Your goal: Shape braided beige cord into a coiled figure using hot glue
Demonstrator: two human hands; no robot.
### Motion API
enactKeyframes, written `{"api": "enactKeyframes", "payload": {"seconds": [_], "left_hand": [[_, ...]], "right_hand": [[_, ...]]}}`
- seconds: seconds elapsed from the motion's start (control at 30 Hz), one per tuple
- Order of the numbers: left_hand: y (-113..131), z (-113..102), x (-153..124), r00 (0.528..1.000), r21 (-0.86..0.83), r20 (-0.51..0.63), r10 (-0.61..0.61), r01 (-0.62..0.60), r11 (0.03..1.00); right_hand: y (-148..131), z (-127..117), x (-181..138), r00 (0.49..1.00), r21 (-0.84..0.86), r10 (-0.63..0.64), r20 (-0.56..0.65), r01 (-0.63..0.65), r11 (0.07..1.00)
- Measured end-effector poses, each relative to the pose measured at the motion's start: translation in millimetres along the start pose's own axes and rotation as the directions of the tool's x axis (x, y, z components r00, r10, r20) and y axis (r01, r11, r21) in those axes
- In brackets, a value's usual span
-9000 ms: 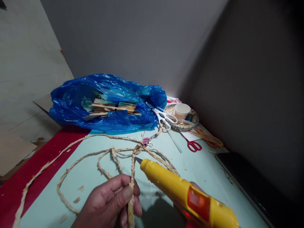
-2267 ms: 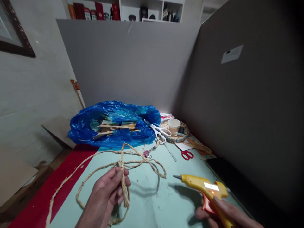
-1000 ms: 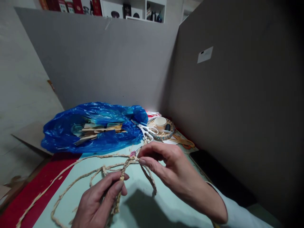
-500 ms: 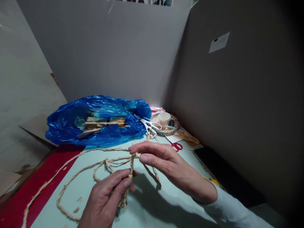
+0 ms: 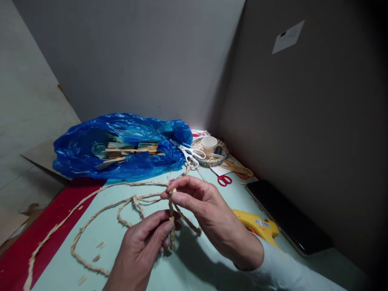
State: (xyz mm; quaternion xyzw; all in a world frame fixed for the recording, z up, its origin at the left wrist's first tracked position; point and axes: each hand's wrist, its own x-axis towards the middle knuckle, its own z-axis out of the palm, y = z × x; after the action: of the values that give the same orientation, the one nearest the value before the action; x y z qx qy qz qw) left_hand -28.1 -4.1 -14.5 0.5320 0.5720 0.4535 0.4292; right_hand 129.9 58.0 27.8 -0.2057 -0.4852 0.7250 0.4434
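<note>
A long braided straw rope point(image 5: 100, 210) lies looped over the pale green mat point(image 5: 127, 258). My left hand point(image 5: 142, 250) pinches an upright stretch of the braid from below. My right hand point(image 5: 203, 214) pinches the same stretch a little higher, thumb and forefinger closed on its top end. The yellow glue gun point(image 5: 257, 226) lies on the mat to the right of my right wrist, not held.
A blue plastic bag point(image 5: 121, 145) with wooden sticks sits at the back. White scissors point(image 5: 190, 155), a woven tray point(image 5: 224, 151) with a paper cup point(image 5: 209, 143), and red scissors point(image 5: 222, 180) are behind my hands. A dark phone point(image 5: 287, 218) lies right. Grey partitions enclose the back and right.
My right hand put the glue gun down on the mat and came over to pinch the braid above my left hand. The camera has tilted down.
</note>
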Motion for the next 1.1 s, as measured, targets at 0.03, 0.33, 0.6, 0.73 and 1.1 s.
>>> {"api": "enactKeyframes", "payload": {"seconds": [0.03, 0.33, 0.6, 0.73, 1.1], "left_hand": [[0.8, 0.6, -0.8, 1.000, 0.002, 0.006, -0.002, 0.002, 1.000], [0.5, 6.6, -2.6, 1.000, -0.018, 0.000, -0.017, 0.017, 1.000], [3.3, 8.2, -1.6, 0.992, 0.095, 0.022, 0.121, -0.122, 0.988], [9.2, 11.1, -3.3, 0.992, 0.096, -0.032, 0.122, -0.119, 0.988], [46.1, 52.2, -3.7, 0.948, 0.078, -0.276, 0.161, -0.145, 0.986]], "right_hand": [[0.1, 0.4, -0.2, 1.000, 0.013, 0.008, 0.001, -0.008, 1.000], [-1.4, 0.9, -1.8, 0.997, 0.013, 0.009, -0.077, -0.008, 1.000], [-2.9, 0.2, -3.1, 0.989, -0.184, -0.055, -0.136, 0.029, 0.982], [-5.2, 1.1, -5.7, 0.974, -0.346, -0.178, -0.140, 0.120, 0.930], [-17.9, 4.3, -18.8, 0.885, -0.622, -0.456, -0.094, 0.305, 0.721]]}}
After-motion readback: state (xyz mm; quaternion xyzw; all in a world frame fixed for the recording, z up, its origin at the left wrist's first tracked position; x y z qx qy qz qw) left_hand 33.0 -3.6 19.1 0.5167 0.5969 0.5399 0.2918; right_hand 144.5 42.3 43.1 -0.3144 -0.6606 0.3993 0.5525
